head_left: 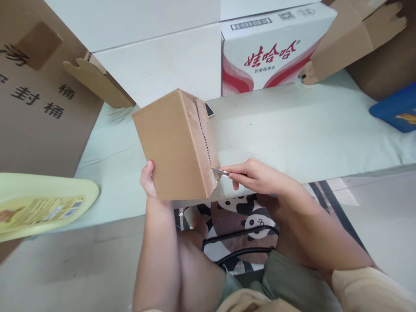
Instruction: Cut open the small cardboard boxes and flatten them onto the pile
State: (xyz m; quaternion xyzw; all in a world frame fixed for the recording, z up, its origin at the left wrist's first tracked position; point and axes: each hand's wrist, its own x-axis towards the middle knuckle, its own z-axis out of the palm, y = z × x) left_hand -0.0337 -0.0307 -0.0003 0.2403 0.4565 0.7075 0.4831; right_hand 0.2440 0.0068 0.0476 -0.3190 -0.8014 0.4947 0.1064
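A brown cardboard box (167,151) is held tilted over the front part of the cloth-covered bench. My left hand (148,180) grips its lower left edge, thumb on the near face and the other fingers hidden behind. My right hand (250,174) is closed around a small knife (220,172) with a thin metal blade. The blade's tip touches the taped side of the box near its lower end. Clear tape (202,143) with a dark dashed line runs along that side.
A phone (209,110) lies partly hidden behind the box. White cartons (276,56) stand along the back of the bench (260,130). A yellow bottle (48,206) lies at the left, a large carton (48,130) behind it. A blue package (394,108) sits at the right.
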